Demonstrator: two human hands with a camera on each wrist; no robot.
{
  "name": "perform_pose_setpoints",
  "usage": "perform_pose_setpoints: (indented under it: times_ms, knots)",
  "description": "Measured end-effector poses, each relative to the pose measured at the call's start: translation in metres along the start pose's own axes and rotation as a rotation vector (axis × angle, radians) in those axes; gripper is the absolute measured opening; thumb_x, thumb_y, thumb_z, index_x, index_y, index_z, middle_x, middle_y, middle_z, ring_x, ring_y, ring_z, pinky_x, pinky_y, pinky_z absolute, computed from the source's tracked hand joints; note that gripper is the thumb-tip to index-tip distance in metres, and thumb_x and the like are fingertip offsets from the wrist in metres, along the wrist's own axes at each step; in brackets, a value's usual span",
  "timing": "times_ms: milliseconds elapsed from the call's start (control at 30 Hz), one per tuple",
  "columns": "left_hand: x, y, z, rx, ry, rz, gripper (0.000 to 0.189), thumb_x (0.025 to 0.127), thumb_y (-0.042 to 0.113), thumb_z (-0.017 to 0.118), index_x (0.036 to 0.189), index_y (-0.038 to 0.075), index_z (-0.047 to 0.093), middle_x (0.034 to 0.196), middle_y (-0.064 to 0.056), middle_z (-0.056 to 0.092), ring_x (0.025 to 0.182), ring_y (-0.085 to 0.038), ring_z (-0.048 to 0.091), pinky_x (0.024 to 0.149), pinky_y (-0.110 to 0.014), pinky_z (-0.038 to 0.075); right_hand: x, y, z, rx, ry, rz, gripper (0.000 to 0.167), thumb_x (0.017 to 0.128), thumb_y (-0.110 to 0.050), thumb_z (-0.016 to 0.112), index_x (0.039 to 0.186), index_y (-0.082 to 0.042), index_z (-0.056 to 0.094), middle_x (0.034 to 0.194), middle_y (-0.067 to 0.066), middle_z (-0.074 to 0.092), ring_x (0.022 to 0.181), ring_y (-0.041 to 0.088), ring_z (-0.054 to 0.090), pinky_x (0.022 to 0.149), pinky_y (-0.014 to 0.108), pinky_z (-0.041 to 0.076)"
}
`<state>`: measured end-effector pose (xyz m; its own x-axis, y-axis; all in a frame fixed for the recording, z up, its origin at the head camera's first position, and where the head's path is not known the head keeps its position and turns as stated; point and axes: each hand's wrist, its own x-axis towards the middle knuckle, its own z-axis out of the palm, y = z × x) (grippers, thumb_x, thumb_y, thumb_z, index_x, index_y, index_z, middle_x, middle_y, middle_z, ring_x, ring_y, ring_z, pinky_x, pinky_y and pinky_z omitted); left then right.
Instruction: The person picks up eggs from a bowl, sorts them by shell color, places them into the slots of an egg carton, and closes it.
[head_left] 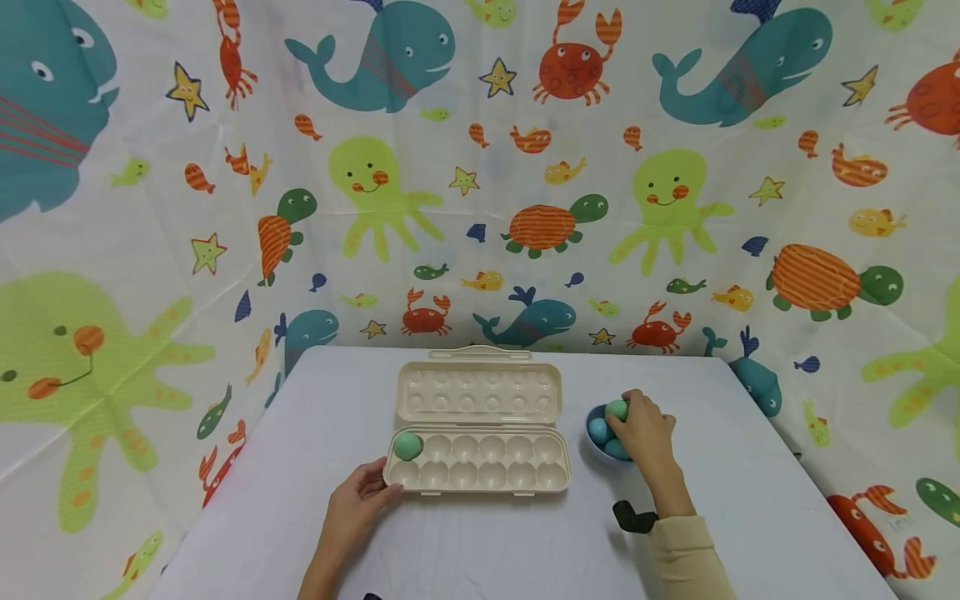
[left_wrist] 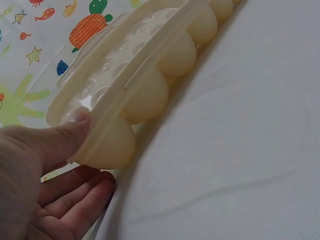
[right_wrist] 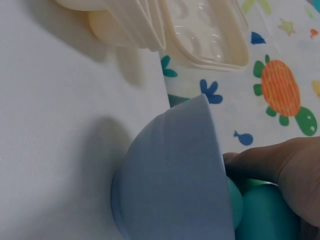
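Observation:
A cream plastic egg carton (head_left: 477, 460) lies with its lid folded back. One green egg (head_left: 408, 446) sits in the back-left cup. My left hand (head_left: 358, 510) grips the carton's near-left corner, thumb (left_wrist: 70, 135) over the rim and fingers (left_wrist: 85, 200) below. On the right is a pale blue bowl (right_wrist: 175, 175) with blue eggs (head_left: 600, 431) and green ones in it. Reaching over the bowl's far side, my right hand (head_left: 643, 429) pinches a green egg (head_left: 617, 409) between thumb and fingers; its palm hides part of the bowl.
The carton's open lid (head_left: 480, 392) lies toward the far edge of the white table (head_left: 480, 550). Behind and at both sides hangs a sea-animal patterned curtain (head_left: 465, 225). A black strap piece (head_left: 634, 517) shows by my right wrist.

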<state>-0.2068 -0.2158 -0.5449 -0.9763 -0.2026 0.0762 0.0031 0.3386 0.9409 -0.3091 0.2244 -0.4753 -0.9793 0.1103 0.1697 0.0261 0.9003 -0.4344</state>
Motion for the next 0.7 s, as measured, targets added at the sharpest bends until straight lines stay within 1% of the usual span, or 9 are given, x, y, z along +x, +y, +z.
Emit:
perform_pose_setpoints:
  times_ms: [167, 300, 400, 467, 533, 600, 700]
  knots:
    - [0.001, -0.001, 0.000, 0.002, 0.001, 0.003, 0.061, 0.081, 0.021, 0.084, 0.133, 0.000, 0.060, 0.124, -0.020, 0.069, 0.106, -0.024, 0.071, 0.081, -0.012, 0.055, -0.001, -0.002, -0.002, 0.015, 0.008, -0.005, 0.050, 0.093, -0.025, 0.069, 0.128, 0.006, 0.050, 0.121, 0.031, 0.061, 0.110, 0.045, 0.058, 0.094, 0.066, 0.037]
    - [0.001, -0.003, 0.001, 0.006, 0.012, -0.002, 0.061, 0.080, 0.021, 0.085, 0.132, 0.000, 0.061, 0.122, -0.019, 0.070, 0.105, -0.023, 0.071, 0.081, -0.013, 0.055, 0.000, -0.007, -0.004, 0.028, 0.016, -0.010, 0.050, 0.095, -0.025, 0.067, 0.131, 0.004, 0.050, 0.124, 0.030, 0.060, 0.112, 0.044, 0.057, 0.099, 0.068, 0.034]
    - [0.001, -0.004, 0.001, -0.002, 0.013, -0.001, 0.061, 0.080, 0.021, 0.085, 0.132, 0.000, 0.060, 0.123, -0.020, 0.070, 0.105, -0.024, 0.071, 0.081, -0.013, 0.056, 0.001, -0.011, -0.005, 0.037, 0.050, -0.025, 0.051, 0.095, -0.025, 0.065, 0.134, 0.003, 0.050, 0.128, 0.031, 0.058, 0.116, 0.044, 0.055, 0.104, 0.068, 0.031]
    - [0.001, -0.004, 0.001, -0.001, 0.011, -0.002, 0.062, 0.080, 0.021, 0.085, 0.133, 0.000, 0.060, 0.123, -0.020, 0.069, 0.106, -0.024, 0.071, 0.082, -0.013, 0.055, 0.001, -0.014, -0.005, 0.051, 0.093, -0.045, 0.051, 0.095, -0.025, 0.065, 0.135, 0.002, 0.051, 0.129, 0.031, 0.058, 0.117, 0.044, 0.055, 0.105, 0.068, 0.030]
    - [0.002, -0.005, 0.001, 0.006, 0.008, 0.001, 0.062, 0.080, 0.022, 0.085, 0.133, 0.000, 0.060, 0.124, -0.020, 0.069, 0.106, -0.025, 0.071, 0.082, -0.014, 0.056, 0.001, -0.017, -0.004, 0.075, 0.146, -0.078, 0.050, 0.094, -0.023, 0.065, 0.135, 0.003, 0.053, 0.129, 0.031, 0.058, 0.117, 0.045, 0.055, 0.104, 0.067, 0.033]
    - [0.002, -0.005, 0.001, 0.013, 0.010, -0.002, 0.062, 0.080, 0.022, 0.085, 0.133, 0.001, 0.060, 0.124, -0.020, 0.069, 0.106, -0.024, 0.071, 0.082, -0.014, 0.056, 0.002, -0.022, -0.003, 0.103, 0.192, -0.117, 0.049, 0.093, -0.021, 0.067, 0.134, 0.003, 0.055, 0.128, 0.032, 0.058, 0.115, 0.045, 0.057, 0.103, 0.065, 0.039]
    - [0.003, -0.005, 0.001, 0.015, 0.013, -0.003, 0.062, 0.080, 0.022, 0.085, 0.133, 0.001, 0.061, 0.124, -0.018, 0.069, 0.106, -0.024, 0.071, 0.082, -0.014, 0.056, 0.002, -0.031, -0.003, 0.152, 0.226, -0.166, 0.049, 0.093, -0.019, 0.068, 0.135, 0.003, 0.056, 0.126, 0.032, 0.057, 0.111, 0.045, 0.060, 0.097, 0.061, 0.049]
